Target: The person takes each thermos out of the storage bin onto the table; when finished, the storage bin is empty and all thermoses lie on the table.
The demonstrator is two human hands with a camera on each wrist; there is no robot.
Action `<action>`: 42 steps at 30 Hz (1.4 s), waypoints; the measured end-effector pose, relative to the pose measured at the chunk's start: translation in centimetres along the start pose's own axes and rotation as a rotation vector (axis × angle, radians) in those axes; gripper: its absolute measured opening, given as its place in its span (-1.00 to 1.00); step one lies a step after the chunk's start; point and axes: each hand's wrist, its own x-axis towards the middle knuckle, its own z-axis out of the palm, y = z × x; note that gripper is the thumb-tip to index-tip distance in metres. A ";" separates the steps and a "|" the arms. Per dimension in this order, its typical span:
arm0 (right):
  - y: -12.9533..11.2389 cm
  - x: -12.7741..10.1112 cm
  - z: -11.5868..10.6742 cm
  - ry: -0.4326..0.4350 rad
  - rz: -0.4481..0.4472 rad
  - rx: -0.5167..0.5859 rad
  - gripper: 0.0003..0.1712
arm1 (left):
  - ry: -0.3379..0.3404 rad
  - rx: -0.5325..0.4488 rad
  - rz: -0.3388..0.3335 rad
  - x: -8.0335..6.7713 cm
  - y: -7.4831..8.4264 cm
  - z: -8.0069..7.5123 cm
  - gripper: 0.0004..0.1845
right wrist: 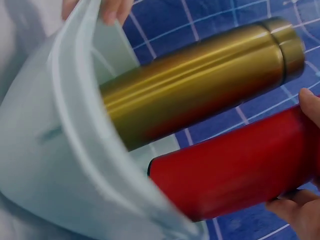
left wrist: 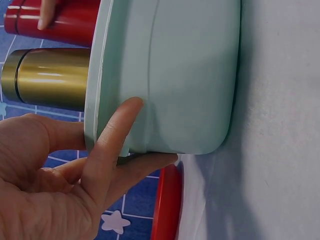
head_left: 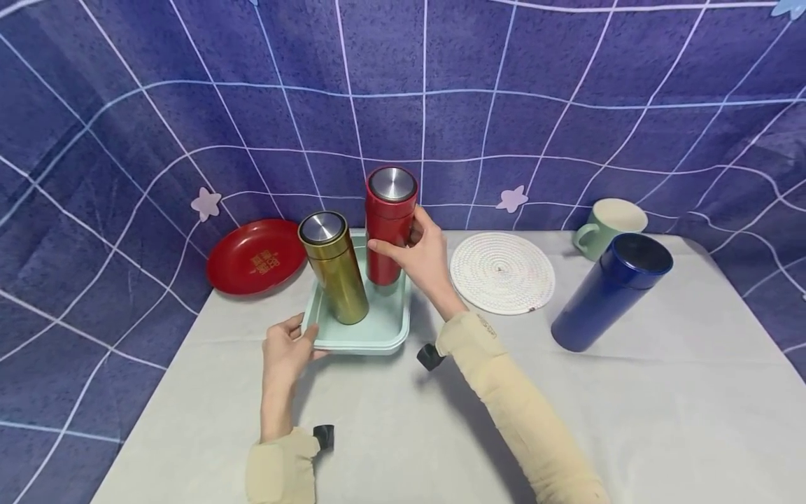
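My left hand (head_left: 286, 353) grips the near left corner of a pale mint-green plastic tub (head_left: 359, 345), thumb at the rim and fingers along the outer wall, as the left wrist view shows. A gold thermos flask (head_left: 340, 280) with a steel-topped lid stands in the tub, leaning slightly. With its thumb and fingers, my right hand (head_left: 428, 259) holds a red thermos flask (head_left: 384, 227) upright beside the gold one. The red flask's lower end (right wrist: 175, 182) lies within the tub's rim; whether it touches the tub's floor I cannot tell.
Behind the tub on the left, a red plate (head_left: 252, 259) with gold characters leans by the blue gridded cloth. To the right lie a white woven round mat (head_left: 502, 273), a blue flask (head_left: 604, 294) and a green mug (head_left: 613, 220), all on the pale tablecloth (head_left: 378, 434).
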 end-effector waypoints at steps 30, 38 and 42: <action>-5.7 -7.3 -12.4 0.068 0.084 -0.077 -0.36 | -0.029 -0.003 -0.036 -0.2 0.1 -0.1 -0.46; -4.7 -8.9 -15.0 0.113 0.147 -0.169 -0.35 | -0.032 -0.004 -0.033 -0.2 0.1 0.0 -0.46; -3.9 -9.6 -16.1 0.154 0.161 -0.201 -0.36 | -0.034 0.008 -0.030 -0.2 0.2 0.1 -0.47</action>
